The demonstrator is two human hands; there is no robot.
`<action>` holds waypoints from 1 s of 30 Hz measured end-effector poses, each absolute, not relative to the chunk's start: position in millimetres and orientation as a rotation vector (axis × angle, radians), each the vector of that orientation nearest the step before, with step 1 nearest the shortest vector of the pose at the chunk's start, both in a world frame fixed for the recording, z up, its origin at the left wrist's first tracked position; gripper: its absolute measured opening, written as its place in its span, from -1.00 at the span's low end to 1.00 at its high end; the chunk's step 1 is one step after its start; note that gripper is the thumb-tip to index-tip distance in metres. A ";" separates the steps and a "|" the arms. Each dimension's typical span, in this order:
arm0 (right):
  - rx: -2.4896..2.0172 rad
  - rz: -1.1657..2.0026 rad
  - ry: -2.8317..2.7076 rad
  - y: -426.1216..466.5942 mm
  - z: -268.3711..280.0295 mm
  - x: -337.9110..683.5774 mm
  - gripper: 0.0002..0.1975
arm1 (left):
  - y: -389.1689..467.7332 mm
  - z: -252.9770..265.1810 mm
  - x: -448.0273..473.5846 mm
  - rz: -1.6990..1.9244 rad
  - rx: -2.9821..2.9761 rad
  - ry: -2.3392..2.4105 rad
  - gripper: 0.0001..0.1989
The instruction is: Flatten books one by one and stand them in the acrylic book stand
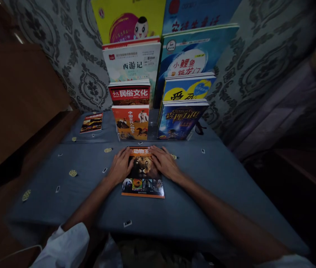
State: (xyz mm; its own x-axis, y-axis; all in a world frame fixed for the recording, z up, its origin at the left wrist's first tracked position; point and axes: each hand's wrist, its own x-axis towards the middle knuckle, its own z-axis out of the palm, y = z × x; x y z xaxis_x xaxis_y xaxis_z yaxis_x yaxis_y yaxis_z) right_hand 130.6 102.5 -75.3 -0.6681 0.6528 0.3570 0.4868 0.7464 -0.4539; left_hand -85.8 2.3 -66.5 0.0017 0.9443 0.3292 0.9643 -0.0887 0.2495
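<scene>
A book with a lion's face on its cover (144,171) lies flat on the table in front of me. Its lower cover carries a row of smaller animal pictures. My left hand (120,163) rests on the upper left side of the cover, fingers stretched toward the top edge and thumb on the picture. On the upper right side lies my right hand (166,162), its fingers also stretched out flat. Both hands touch the book without being closed around it, and they cover parts of its upper corners and title.
Behind the book, two stepped racks hold several upright books, among them an orange one (131,123) and a dark blue one (180,121). Another book (91,123) lies flat at the back left. A patterned cloth (205,163) covers the table. Patterned wallpaper (91,87) rises behind.
</scene>
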 end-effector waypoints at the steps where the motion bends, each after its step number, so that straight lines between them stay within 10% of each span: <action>1: -0.858 0.483 -2.413 105.1 -76.4 132.2 -0.58 | 2.0 -66.3 -85.7 -0.641 -2.191 -2.092 -0.57; 30: -0.766 1.071 -1.958 138.2 -83.2 138.8 -0.58 | 48.1 -41.8 -69.0 -0.189 -2.817 -1.665 -0.44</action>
